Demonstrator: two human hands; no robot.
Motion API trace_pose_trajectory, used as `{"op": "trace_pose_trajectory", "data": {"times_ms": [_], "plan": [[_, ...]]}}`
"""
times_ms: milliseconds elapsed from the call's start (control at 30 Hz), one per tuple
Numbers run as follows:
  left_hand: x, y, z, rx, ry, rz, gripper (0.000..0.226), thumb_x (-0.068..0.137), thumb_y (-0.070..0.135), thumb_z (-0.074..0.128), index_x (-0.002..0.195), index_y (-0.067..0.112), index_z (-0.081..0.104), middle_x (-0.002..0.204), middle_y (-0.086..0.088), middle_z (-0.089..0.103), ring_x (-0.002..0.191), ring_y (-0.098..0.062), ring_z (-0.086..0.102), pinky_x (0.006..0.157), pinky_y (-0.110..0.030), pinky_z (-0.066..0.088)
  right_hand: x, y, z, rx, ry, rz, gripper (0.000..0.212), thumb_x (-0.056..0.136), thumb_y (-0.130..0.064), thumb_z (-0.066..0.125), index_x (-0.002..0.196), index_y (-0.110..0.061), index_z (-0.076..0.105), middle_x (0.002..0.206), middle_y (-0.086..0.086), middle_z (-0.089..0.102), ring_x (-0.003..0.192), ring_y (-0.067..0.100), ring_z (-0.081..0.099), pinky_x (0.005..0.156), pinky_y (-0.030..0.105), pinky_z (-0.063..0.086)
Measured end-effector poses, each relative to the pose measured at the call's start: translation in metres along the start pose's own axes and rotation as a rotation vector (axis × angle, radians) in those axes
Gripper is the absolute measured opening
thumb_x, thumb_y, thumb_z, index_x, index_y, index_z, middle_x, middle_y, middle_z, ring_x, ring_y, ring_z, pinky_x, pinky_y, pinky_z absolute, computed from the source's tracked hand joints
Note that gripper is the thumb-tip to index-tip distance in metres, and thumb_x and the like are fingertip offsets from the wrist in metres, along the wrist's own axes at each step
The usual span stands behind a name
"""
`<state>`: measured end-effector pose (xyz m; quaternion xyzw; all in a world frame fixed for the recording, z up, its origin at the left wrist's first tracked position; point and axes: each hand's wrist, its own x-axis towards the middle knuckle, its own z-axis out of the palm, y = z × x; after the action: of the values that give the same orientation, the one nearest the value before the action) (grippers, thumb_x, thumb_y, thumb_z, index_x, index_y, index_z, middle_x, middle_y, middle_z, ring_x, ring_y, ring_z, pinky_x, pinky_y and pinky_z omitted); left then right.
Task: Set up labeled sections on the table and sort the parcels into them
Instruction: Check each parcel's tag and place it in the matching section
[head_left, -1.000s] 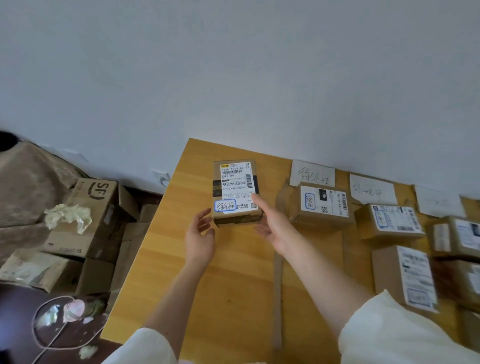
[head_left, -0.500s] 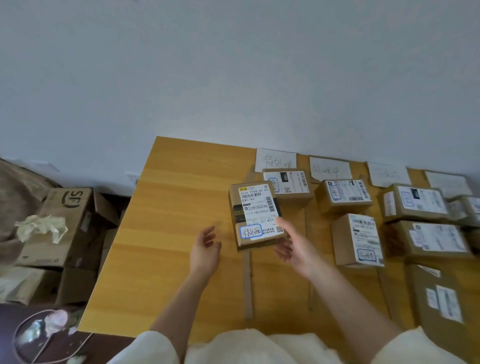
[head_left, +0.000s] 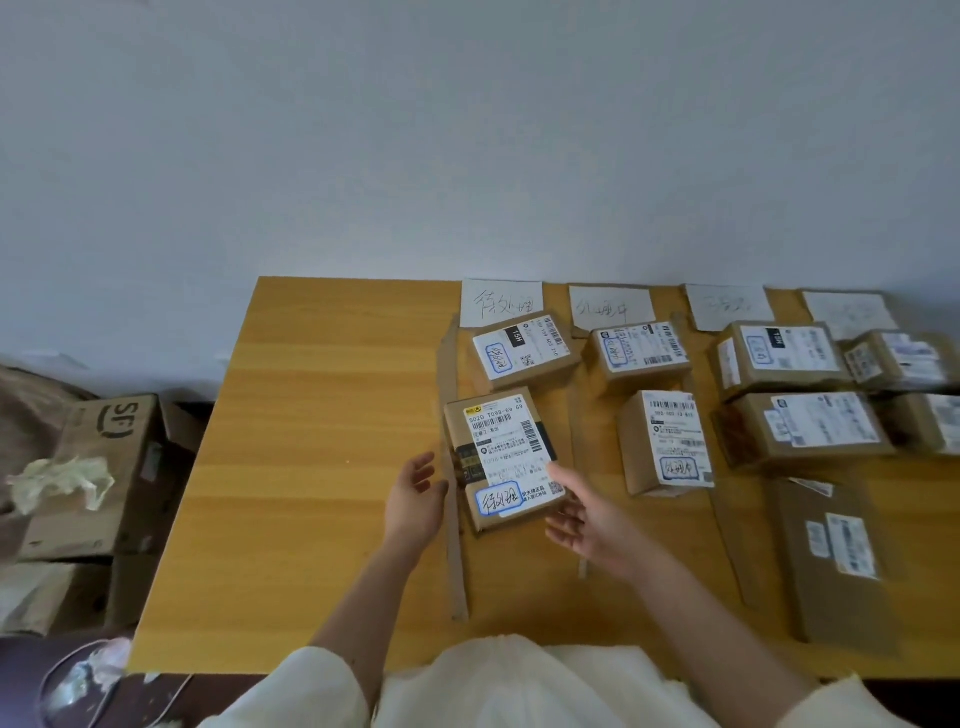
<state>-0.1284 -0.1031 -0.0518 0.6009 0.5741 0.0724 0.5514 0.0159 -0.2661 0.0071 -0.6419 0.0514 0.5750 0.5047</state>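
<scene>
Nine brown cardboard parcels with white shipping labels (head_left: 501, 457) lie on the wooden table – the two at the right edge are cut off. Four white handwritten paper signs (head_left: 502, 304) line the wall. Four thin brown cardboard divider strips (head_left: 454, 545) are visible – two bare hands (head_left: 415, 501).

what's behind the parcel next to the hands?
Behind the near parcel: a second parcel in the same section, then a handwritten paper label by the wall. The second parcel covers the label's lower right corner.
</scene>
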Motion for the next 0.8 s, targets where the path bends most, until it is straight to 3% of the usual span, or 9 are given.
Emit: {"op": "trace_pose_trajectory", "data": {"times_ms": [200,367,500,633,700,800], "plan": [[-0.002,0.005,0.010,0.022,-0.025,0.019,0.042,0.091,0.015,0.060,0.132,0.021,0.051,0.128,-0.004,0.059,0.117,-0.021,0.055,0.096,-0.039,0.047,-0.002,0.007,-0.014,0.021,0.091,0.029,0.041,0.085,-0.043,0.064,0.104,-0.006,0.061,0.103,0.012,0.059,0.098,0.024,0.055,0.097,0.039,0.049],[0.001,0.011,0.018,0.013,-0.065,0.039,0.042,0.092,0.015,0.059,0.132,0.023,0.051,0.127,-0.002,0.058,0.115,-0.018,0.055,0.086,-0.031,0.047,0.002,0.010,-0.019,0.080,0.151,0.052,0.036,0.086,-0.041,0.065,0.097,-0.007,0.062,0.097,0.009,0.060,0.097,0.022,0.056,0.104,0.043,0.046],[0.005,0.017,0.022,0.007,-0.096,0.055,0.040,0.092,0.014,0.058,0.131,0.022,0.052,0.126,-0.002,0.059,0.105,-0.014,0.055,0.090,-0.033,0.049,0.010,0.012,-0.020,0.087,0.181,0.058,0.040,0.085,-0.041,0.067,0.106,-0.008,0.062,0.106,0.010,0.059,0.107,0.024,0.055,0.102,0.042,0.048],[0.008,0.020,0.023,0.021,-0.113,0.082,0.037,0.094,0.017,0.056,0.130,0.025,0.054,0.124,0.001,0.060,0.104,-0.011,0.054,0.084,-0.029,0.048,0.018,0.012,-0.018,0.017,0.150,0.027,0.033,0.097,-0.026,0.054,0.129,-0.018,0.054,0.124,0.004,0.051,0.119,0.022,0.052,0.085,0.029,0.053],[0.009,0.021,0.023,0.030,-0.120,0.098,0.036,0.095,0.019,0.054,0.130,0.026,0.054,0.124,0.003,0.060,0.102,-0.008,0.055,0.080,-0.026,0.046,0.029,0.015,-0.018,0.009,0.195,0.032,0.042,0.098,-0.034,0.053,0.137,-0.020,0.047,0.133,0.005,0.048,0.123,0.020,0.048,0.095,0.033,0.049],[0.009,0.022,0.023,0.035,-0.133,0.110,0.034,0.097,0.023,0.053,0.131,0.025,0.055,0.125,0.003,0.061,0.093,-0.006,0.057,0.067,-0.020,0.045,0.047,0.024,-0.022,-0.074,0.371,0.029,0.045,0.099,-0.038,0.050,0.136,-0.014,0.050,0.131,0.003,0.055,0.121,0.021,0.051,0.105,0.041,0.044]]}}
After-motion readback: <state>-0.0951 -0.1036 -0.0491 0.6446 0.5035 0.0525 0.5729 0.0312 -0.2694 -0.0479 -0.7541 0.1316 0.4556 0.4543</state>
